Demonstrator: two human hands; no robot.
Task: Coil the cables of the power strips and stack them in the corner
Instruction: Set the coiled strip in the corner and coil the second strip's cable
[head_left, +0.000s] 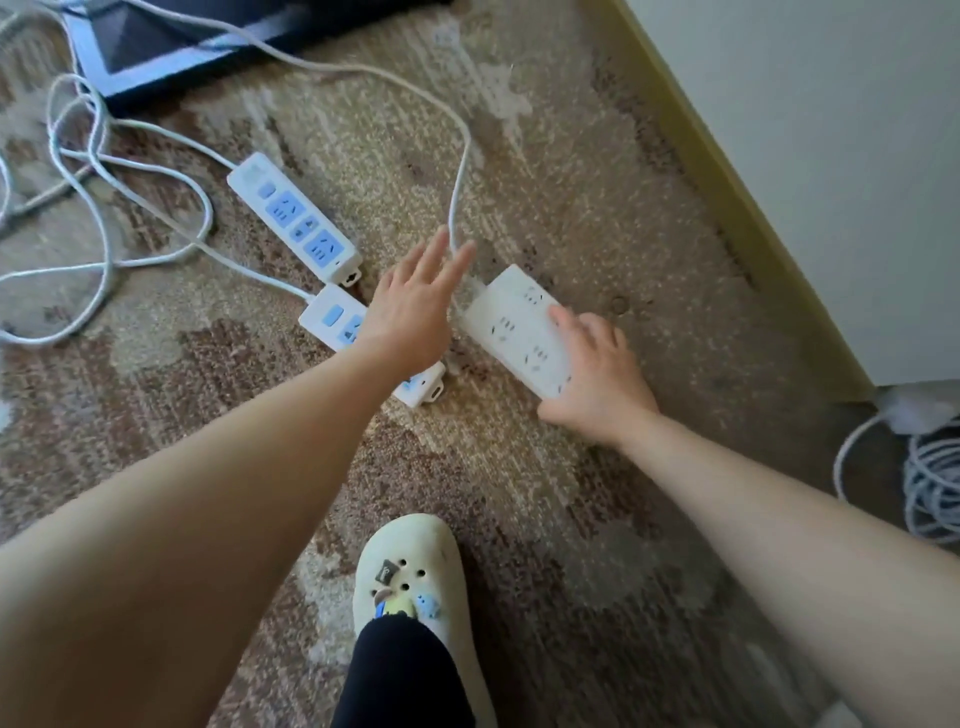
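Strip (514, 327) in right hand (597, 379) grip, seemingly lifted; left hand (410, 306) beside.

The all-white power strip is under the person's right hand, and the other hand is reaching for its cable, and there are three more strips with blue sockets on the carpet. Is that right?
Not quite. The head view shows two strips with blue sockets, not three. The rest holds: the right hand rests on the all-white power strip, and the left hand reaches toward its cable, all on the carpet.
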